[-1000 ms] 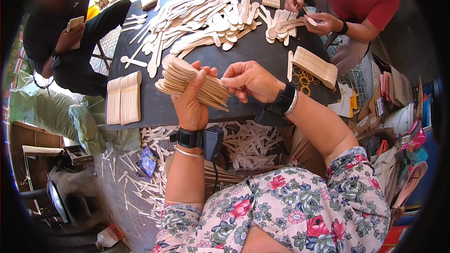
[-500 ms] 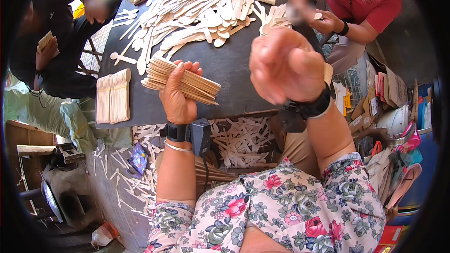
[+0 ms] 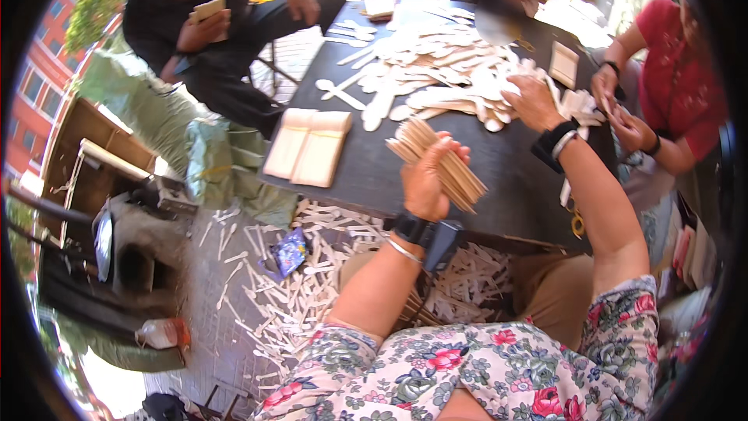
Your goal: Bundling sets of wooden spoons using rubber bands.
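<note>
My left hand [image 3: 427, 179] is closed round a thick bundle of pale wooden spoons [image 3: 460, 179], held slantwise above the table's near edge, its ends fanned slightly at the upper left. Out over the table, my right hand [image 3: 536, 103] reaches to the right side of a big loose heap of wooden spoons [image 3: 436, 54]. Its fingers stretch towards the heap and look apart; the fingertips are partly lost against the bright spoons. Left of my bundle, two neat stacks of wooden spoons [image 3: 308, 148] lie side by side on the dark table [image 3: 366, 168].
Two crossed spoons [image 3: 340, 93] lie left of the heap. A bundled stack [image 3: 563, 64] lies at the far right. Co-workers sit at the left, far side and right, the left one holding a bundle [image 3: 209, 12]. Many spoons [image 3: 312, 296] litter the floor, near a blue packet [image 3: 290, 252].
My right hand has moved forward from mid-air to the heap. The view has swung, showing more of the left side; my left hand still grips the bundle.
</note>
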Action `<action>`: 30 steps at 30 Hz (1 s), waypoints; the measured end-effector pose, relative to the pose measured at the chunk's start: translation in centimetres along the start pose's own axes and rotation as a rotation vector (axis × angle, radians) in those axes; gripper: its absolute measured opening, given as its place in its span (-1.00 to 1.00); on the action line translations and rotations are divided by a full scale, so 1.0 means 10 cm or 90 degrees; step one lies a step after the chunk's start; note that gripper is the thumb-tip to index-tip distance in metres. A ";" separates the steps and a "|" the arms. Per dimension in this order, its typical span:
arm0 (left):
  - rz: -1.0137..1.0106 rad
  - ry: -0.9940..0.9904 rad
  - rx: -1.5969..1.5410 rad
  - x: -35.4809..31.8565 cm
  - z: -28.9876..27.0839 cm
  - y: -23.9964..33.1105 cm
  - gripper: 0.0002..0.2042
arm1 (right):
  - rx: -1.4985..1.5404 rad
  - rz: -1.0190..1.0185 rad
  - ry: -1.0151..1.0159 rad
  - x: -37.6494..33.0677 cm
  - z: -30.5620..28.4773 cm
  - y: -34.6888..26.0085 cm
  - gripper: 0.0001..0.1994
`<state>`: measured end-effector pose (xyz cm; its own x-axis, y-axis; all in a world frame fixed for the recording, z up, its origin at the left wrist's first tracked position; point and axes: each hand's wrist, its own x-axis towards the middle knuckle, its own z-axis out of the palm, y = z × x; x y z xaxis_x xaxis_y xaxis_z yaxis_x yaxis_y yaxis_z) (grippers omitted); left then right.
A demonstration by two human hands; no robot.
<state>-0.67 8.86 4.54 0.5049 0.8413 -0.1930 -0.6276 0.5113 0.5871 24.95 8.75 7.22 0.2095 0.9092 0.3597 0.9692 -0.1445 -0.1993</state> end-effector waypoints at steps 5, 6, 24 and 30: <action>0.017 0.019 0.008 -0.03 -0.06 -0.06 -0.76 | -0.081 -0.013 -0.070 -0.03 0.23 -0.16 -0.83; 0.003 0.021 0.002 -0.03 -0.05 -0.08 -0.76 | -0.120 -0.037 -0.055 -0.01 0.30 -0.11 -0.86; 0.106 -0.002 0.120 -0.07 0.06 0.09 -0.78 | 0.058 0.075 0.039 -0.61 -0.14 -0.45 -0.81; 0.415 -0.043 0.460 -0.21 0.18 -0.07 -0.82 | 0.550 0.195 0.024 -0.94 -0.28 -0.57 -0.83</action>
<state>-0.21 6.37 5.94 0.2354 0.8976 0.3727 -0.2930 -0.3001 0.9078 17.82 -0.09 7.47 0.4604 0.8637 0.2050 0.4402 -0.0216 -0.8976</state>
